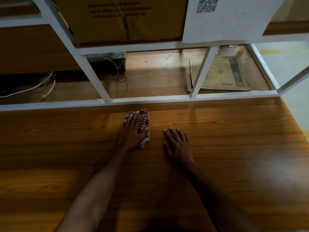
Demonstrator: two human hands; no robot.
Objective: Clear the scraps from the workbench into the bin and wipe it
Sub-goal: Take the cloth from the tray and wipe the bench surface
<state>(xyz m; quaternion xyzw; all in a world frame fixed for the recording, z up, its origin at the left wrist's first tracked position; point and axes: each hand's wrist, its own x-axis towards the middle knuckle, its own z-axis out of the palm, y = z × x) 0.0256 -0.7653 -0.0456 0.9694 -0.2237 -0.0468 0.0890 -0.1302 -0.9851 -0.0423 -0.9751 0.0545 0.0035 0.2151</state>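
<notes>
My left hand [133,129] presses flat on a bunched red-and-white striped cloth [145,121], which lies on the brown wooden workbench [234,148] near its far edge. The fingers are straight and spread over the cloth. My right hand [178,144] rests palm down on the bare wood just to the right of the cloth, fingers straight, holding nothing. No scraps or bin are in view on the bench top.
A white metal shelf frame [150,98] borders the bench's far edge. Behind it lie flat cardboard pieces [222,76], a keyboard [105,56] with cables, and a white cable [33,87]. A cardboard box [125,19] and a QR-code sheet [225,19] stand above.
</notes>
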